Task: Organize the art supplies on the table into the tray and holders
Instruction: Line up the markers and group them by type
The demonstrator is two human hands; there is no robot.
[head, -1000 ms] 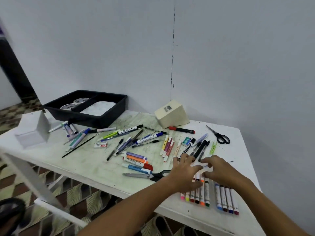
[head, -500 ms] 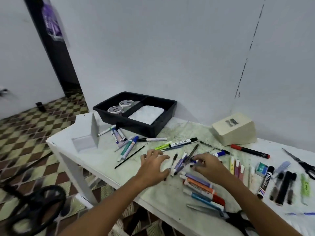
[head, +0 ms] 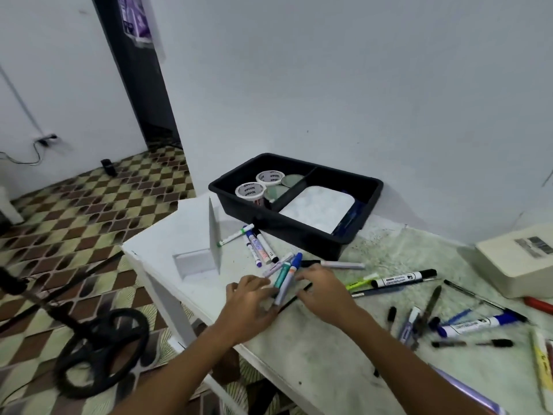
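both hands close in on a small cluster of markers (head: 284,275) near the desk's left front edge: left hand (head: 250,302) fingers curl against them, right hand (head: 321,290) cups the far side. whether either truly grips is unclear. light, stiff, slick barrels likely roll; gather mid-length. black tray (head: 299,232) waits at the back; its cups' (head: 250,191) contents are hidden.

Mirrored "osuiN" on cup rims (head: 250,190)

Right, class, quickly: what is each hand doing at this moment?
Left hand: open, fingers spread, touching the bunch of markers.
Right hand: fingers curve at the same bunch; whether they grip a marker cannot be told.
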